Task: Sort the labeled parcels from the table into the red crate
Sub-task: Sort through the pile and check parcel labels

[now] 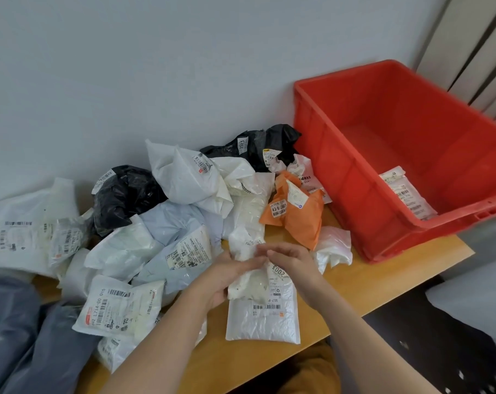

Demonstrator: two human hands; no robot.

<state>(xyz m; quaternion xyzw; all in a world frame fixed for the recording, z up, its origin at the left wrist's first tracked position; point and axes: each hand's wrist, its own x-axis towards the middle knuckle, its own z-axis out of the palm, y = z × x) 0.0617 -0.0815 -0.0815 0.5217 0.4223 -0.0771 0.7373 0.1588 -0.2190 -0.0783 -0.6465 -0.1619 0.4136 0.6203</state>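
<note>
while both hands grip it, left hand (229,275) beneath and right hand (291,261) on top, a crinkled white plastic parcel (248,282) sits above the wooden bench (354,282). its label is partly hidden. one flat labeled parcel (408,194) lies inside the smooth red crate (340,177).

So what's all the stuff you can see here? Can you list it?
crate: one, red, right end of the table
parcel in crate: one, white, labelled, lying on the crate's floor
orange parcel: one, orange, in the pile beside the crate
black parcels: two, black, at the back of the pile
white parcels: many, white or pale blue, heaped over the table; too tangled to count
grey bags: about two, grey, bottom left
flat parcel: one, white, front of the table under the hands
table: one, wood-coloured
left hand: holds a small white parcel
right hand: pinches the same parcel's top
</note>
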